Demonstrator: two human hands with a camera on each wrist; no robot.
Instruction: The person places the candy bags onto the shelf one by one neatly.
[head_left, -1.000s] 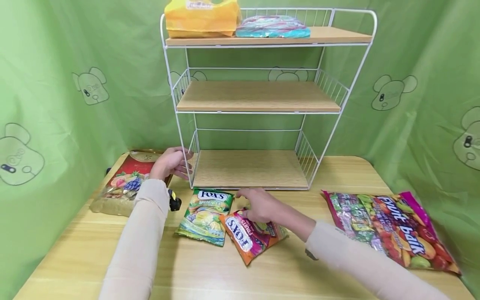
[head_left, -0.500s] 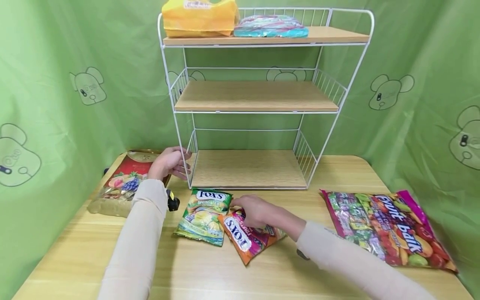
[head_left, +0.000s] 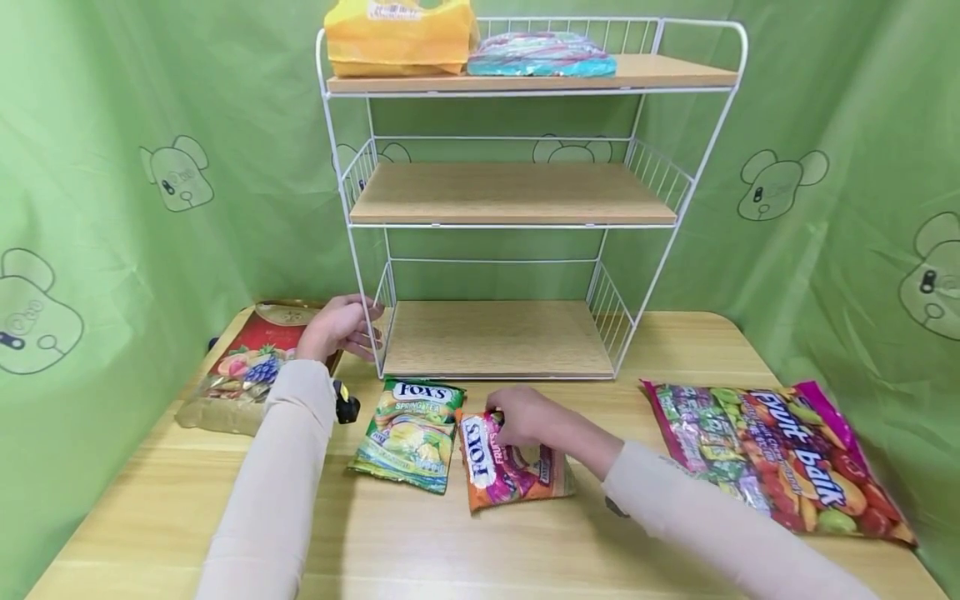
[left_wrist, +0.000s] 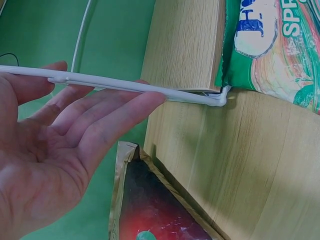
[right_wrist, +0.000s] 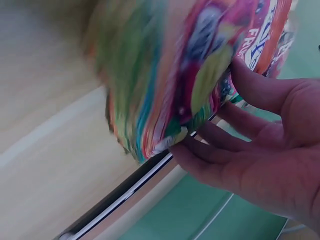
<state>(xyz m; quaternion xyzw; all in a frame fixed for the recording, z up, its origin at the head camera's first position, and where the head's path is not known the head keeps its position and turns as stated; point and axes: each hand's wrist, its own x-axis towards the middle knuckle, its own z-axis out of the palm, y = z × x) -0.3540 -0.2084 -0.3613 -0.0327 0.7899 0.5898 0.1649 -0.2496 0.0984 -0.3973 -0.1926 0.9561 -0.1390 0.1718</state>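
Near the table's middle, my right hand (head_left: 521, 417) pinches an orange and purple Fox's Fruits candy bag (head_left: 491, 475) at its far edge. In the right wrist view the thumb lies on the printed front of this bag (right_wrist: 210, 60), the fingers on its other side. The bag is tilted and partly blurred. My left hand (head_left: 347, 327) is at the front left post of the white wire rack (head_left: 352, 242). In the left wrist view its fingers (left_wrist: 115, 120) extend fairly straight against the post. A green Fox's Spring Tea bag (head_left: 412, 437) lies flat beside the orange one.
The rack has wooden shelves (head_left: 510, 192); a yellow bag (head_left: 397, 42) and a blue striped packet (head_left: 540, 54) sit on its top one. A red and gold bag (head_left: 255, 358) lies left, a large Fruit Balk bag (head_left: 780, 458) right. Green cloth (head_left: 825, 100) surrounds the table.
My right hand has taken hold of the orange candy bag's far edge and turned the bag, its near corner swinging back and away from the green bag. The left hand stays at the post.
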